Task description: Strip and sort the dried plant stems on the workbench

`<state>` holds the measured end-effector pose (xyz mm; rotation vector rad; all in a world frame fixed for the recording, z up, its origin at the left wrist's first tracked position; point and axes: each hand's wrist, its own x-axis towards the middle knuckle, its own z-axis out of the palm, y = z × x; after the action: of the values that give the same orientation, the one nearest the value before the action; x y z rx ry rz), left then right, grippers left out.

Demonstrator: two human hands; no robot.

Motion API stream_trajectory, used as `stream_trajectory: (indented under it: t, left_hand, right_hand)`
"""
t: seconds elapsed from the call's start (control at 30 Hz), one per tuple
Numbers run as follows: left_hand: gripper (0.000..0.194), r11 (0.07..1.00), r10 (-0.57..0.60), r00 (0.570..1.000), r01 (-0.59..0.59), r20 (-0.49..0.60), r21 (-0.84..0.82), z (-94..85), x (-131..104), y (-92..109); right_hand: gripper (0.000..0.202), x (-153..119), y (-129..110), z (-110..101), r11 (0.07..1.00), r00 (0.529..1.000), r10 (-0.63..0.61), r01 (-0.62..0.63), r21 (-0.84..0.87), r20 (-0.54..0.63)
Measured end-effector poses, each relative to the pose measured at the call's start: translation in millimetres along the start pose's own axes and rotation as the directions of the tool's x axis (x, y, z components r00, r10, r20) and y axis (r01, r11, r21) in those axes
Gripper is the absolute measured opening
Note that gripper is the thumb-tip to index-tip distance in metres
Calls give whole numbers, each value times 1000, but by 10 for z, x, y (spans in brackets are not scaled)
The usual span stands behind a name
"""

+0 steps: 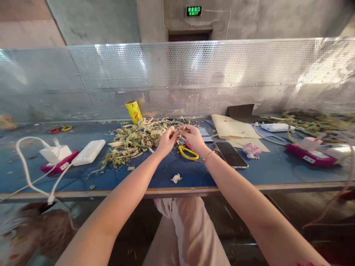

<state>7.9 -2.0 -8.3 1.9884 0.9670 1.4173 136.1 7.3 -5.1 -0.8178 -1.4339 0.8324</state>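
My left hand and my right hand meet over the blue table, fingertips pinched close together. Between them is a small pale piece, too small to make out. To the left of my hands, a heap of dried greenish plant scraps spreads over the table. Scissors with yellow and red handles lie just below my right hand. Nearer the table's front edge sits a pale crumpled scrap.
A yellow tube stands behind the heap. Right of my hands are a black phone, a pink toy, brown paper and dried stems. Magenta power strips with cables lie both sides. A perforated metal screen stands behind.
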Motion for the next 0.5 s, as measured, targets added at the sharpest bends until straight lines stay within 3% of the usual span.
stream_trajectory:
  t: [0.23,0.5]
  left_hand:
    - [25,999,-24,1000,24,4,-26,17,9,-14]
    - [16,989,50,994,-63,94,135,15,-28,54]
  right_hand:
    - [13,-32,-64,-30,955,965,-215,175,-241,-152]
    - [12,-28,-94,-24,985,989,-23,-3,-174,-145]
